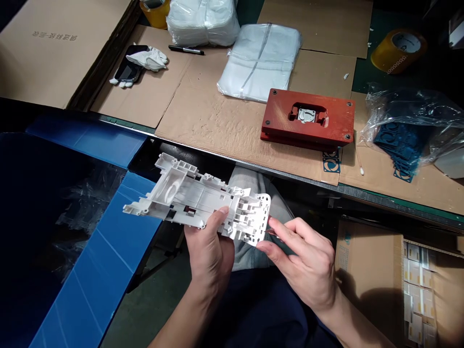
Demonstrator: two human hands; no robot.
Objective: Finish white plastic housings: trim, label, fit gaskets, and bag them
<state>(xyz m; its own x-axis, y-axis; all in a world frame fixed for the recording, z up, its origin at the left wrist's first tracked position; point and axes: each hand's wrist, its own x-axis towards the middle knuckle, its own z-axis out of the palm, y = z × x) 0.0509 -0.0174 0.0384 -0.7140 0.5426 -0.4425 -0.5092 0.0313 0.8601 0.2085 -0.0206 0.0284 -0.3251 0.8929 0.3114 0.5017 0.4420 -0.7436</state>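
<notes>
A white moulded plastic housing [203, 195], long and full of small ribs and slots, is held over my lap, in front of the table edge. My left hand [212, 246] grips its near side, thumb on top and the other fingers hidden beneath. At the rounded right end, the thumb and fingertips of my right hand [304, 256] close on the rim of the housing. A small dark sliver shows between those fingers; I cannot make out what it is. On the table beyond lies a red block fixture [279, 111] with a small metal piece [306, 115] in its recess.
Blue die-cut sheets [397, 145] lie in clear plastic beside a cotton swab [360, 162]. Bundled white bags [259, 60], a marker [186, 50], a phone [130, 67], a glove [148, 59] and tape [398, 50] are behind. Boxes stand low left, blue [108, 241], and right, cardboard [369, 256].
</notes>
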